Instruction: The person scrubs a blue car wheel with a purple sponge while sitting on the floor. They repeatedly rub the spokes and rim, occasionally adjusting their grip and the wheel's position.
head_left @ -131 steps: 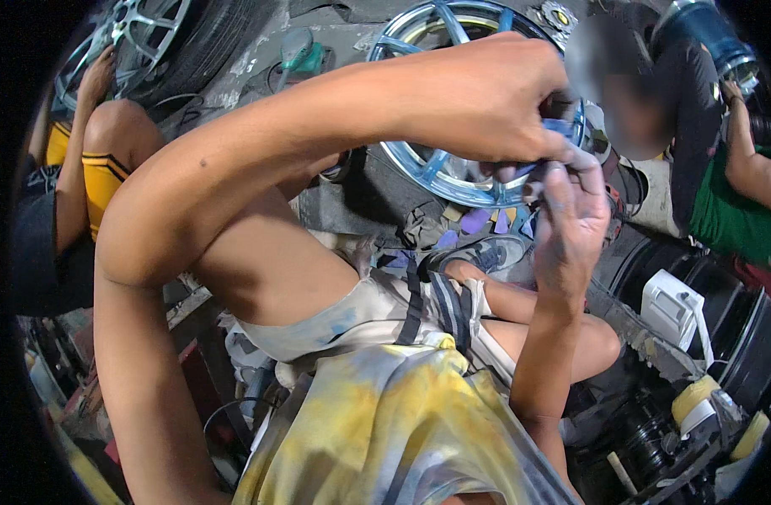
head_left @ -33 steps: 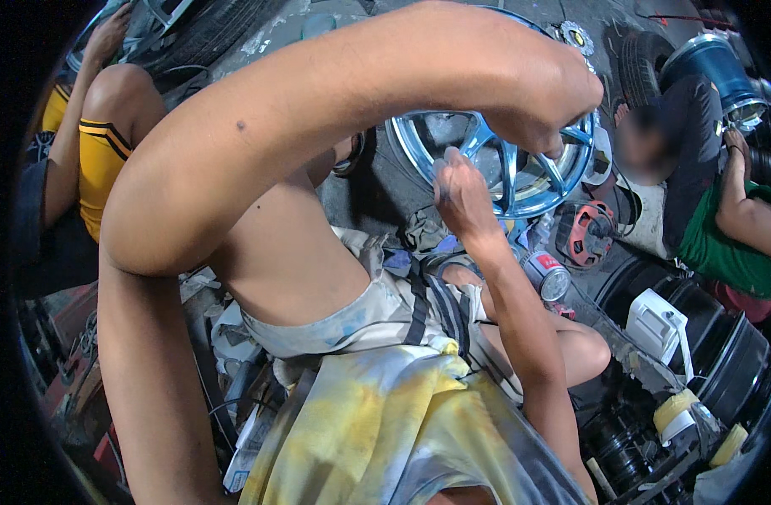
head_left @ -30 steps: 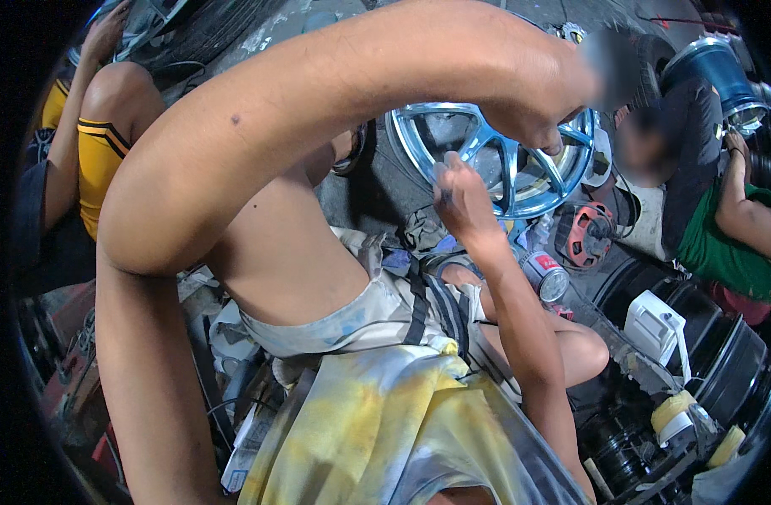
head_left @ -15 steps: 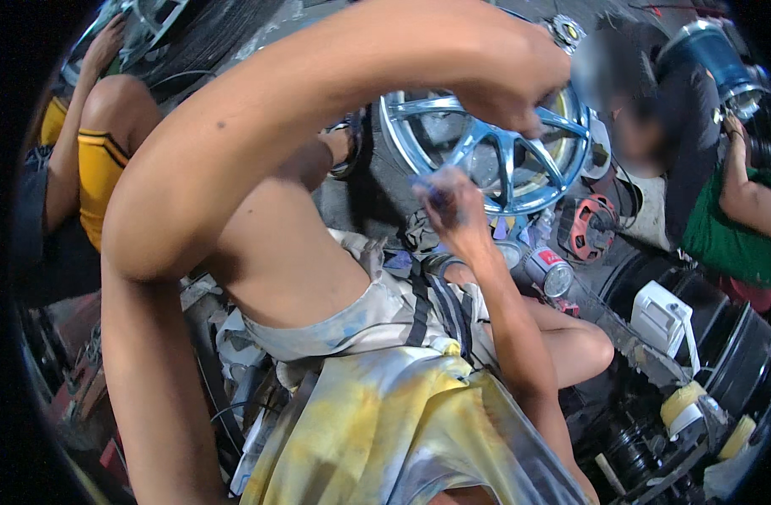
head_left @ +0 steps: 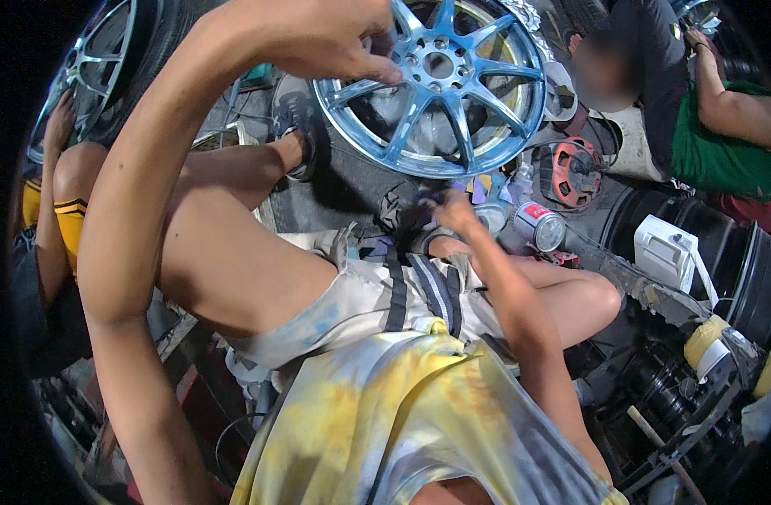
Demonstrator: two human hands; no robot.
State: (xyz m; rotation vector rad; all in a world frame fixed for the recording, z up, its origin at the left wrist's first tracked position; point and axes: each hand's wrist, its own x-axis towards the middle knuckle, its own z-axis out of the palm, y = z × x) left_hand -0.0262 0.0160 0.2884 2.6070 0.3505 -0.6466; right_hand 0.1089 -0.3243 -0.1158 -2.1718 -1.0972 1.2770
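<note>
A blue-painted alloy wheel (head_left: 458,126), with pale scuffed patches on its spokes, stands tilted at the top centre. My left hand (head_left: 352,46) reaches across to its left upper side. The fingers are curled around a spoke near the hub, the thumb lying along it. Below the wheel's lower rim, my right hand (head_left: 455,210) is closed and smeared by motion. A small dark purplish thing shows at its fingertips, too blurred to name. Just right of that hand are a metal can with a red label (head_left: 538,225) and scraps of coloured sheet (head_left: 486,187).
A red round slotted piece (head_left: 576,172) lies on the floor at right. Beyond it are black wheels (head_left: 743,273) with a white box-like device (head_left: 665,252) on top. A person in green (head_left: 730,139) sits at the right; another in yellow-trimmed shorts (head_left: 64,227) handles a wheel at the left.
The wheel now shows lower and further left in view, and more fully. My left hand has shifted from its right upper part to its left side. My right hand has dropped away below the rim.
</note>
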